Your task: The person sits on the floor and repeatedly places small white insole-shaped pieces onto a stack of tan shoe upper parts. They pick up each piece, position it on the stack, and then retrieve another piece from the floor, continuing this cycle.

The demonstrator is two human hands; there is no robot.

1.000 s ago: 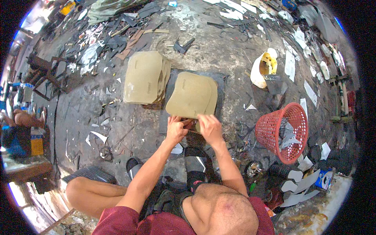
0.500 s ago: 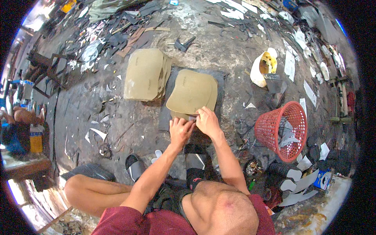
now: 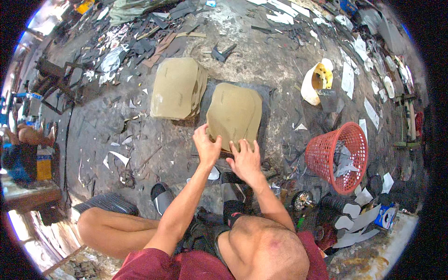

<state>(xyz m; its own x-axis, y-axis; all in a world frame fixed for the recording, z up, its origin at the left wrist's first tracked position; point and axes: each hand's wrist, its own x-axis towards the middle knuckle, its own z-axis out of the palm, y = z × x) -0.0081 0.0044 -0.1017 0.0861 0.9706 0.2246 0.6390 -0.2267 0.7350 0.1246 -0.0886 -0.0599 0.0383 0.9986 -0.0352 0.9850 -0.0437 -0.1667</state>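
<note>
In front of me a small pile of tan sheets with rounded corners [image 3: 235,112] lies on a dark flat slab [image 3: 265,100]. My left hand [image 3: 207,147] is at the pile's near left corner, thumb apart from the fingers. Along the near edge rests my right hand [image 3: 246,161], its fingers spread and the tips touching the sheets. Neither hand appears to grip anything. A taller stack of similar tan sheets [image 3: 176,88] stands just to the left, beyond my left hand.
A red perforated basket [image 3: 319,154] holding pale scraps leans at the right. Farther off sits a cut-open white container, yellowish inside [image 3: 310,86]. Dark and white offcuts [image 3: 161,49] litter the far floor. At the left edge is a low wooden bench [image 3: 32,198].
My hands have moved apart, the left one out to the pile's left corner. The top sheet, curled up at its near edge before, now lies flatter over the pile.
</note>
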